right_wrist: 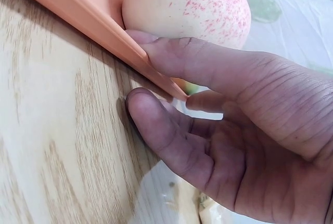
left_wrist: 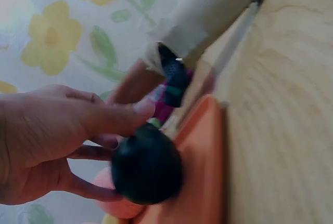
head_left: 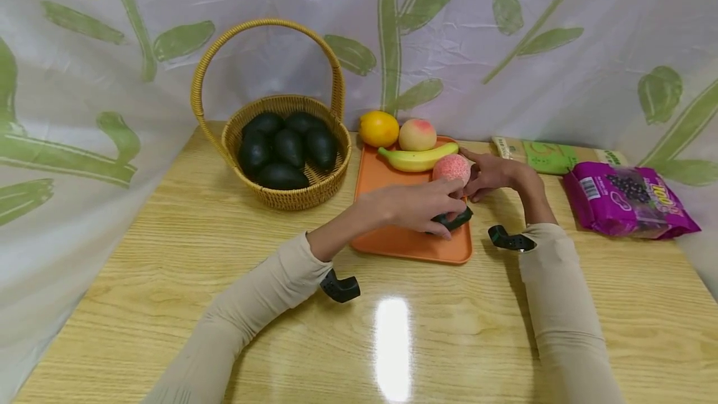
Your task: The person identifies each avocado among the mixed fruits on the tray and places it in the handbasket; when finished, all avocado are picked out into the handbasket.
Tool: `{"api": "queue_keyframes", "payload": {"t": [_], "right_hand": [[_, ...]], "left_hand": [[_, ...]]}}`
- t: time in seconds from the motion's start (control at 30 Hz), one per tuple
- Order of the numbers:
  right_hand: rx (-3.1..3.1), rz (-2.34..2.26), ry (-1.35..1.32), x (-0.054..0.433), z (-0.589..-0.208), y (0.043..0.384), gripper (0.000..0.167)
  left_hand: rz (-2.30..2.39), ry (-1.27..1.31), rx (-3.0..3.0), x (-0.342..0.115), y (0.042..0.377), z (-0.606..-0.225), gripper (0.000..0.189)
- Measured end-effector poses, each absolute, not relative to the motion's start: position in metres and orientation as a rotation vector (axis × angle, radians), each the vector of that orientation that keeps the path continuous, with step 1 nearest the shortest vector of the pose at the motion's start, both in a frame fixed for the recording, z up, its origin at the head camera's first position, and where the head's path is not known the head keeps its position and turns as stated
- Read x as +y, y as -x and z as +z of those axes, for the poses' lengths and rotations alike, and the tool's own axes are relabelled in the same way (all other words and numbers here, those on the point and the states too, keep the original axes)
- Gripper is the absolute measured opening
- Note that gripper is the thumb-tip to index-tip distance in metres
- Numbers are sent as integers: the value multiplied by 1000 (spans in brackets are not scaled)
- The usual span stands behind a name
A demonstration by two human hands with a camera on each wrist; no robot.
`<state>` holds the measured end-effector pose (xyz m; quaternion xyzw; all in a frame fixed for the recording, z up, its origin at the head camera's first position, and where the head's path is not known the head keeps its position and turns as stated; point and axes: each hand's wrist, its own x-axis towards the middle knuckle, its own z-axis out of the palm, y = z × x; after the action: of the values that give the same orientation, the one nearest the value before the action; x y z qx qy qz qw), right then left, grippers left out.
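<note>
My left hand (head_left: 412, 204) reaches across the orange tray (head_left: 370, 235) and holds a dark avocado (head_left: 457, 219) over its right side. In the left wrist view, thumb and fingers curl about the avocado (left_wrist: 147, 167). At the tray's right edge is my right hand (head_left: 493, 172); in the right wrist view its thumb lies over the tray's rim (right_wrist: 99, 29) and the other fingers are on the outer side. A pink speckled peach (head_left: 451, 168) sits on the tray beside both hands. Behind it lie a banana (head_left: 417, 159), a second peach (head_left: 417, 134) and a lemon (head_left: 379, 129).
Left of the tray stands a wicker basket (head_left: 297, 199) with a tall handle and several avocados (head_left: 288, 146) inside. To the right lie a purple snack bag (head_left: 628, 201) and a green-and-beige packet (head_left: 552, 156). A flowered curtain (head_left: 449, 73) hangs behind the wooden table (head_left: 449, 329).
</note>
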<state>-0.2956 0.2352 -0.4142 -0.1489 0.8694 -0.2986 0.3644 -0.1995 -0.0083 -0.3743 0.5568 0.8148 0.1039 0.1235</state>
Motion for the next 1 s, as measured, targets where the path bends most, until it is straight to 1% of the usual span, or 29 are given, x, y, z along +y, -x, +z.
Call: {"api": "queue_keyframes", "payload": {"t": [0.17,0.3,0.4,0.57,0.8,1.0], "right_hand": [[2265,-729,412,235,-411,294,112],[2272,-733,388,236,-411,295,113],[2245,-756,366,236,-412,295,115],[2224,-781,372,233,-415,294,117],[2220,-794,350,232,-413,293,117],[2230,-786,342,233,-414,294,117]], "left_hand": [[253,-1700,2410,-3,195,-381,31],[242,-1609,2428,-4,193,-380,52],[207,-1532,2386,-6,193,-379,60],[119,-1522,2289,-6,191,-378,57],[112,-1498,2298,-8,192,-372,56],[219,-1562,2310,-22,194,-349,53]]}}
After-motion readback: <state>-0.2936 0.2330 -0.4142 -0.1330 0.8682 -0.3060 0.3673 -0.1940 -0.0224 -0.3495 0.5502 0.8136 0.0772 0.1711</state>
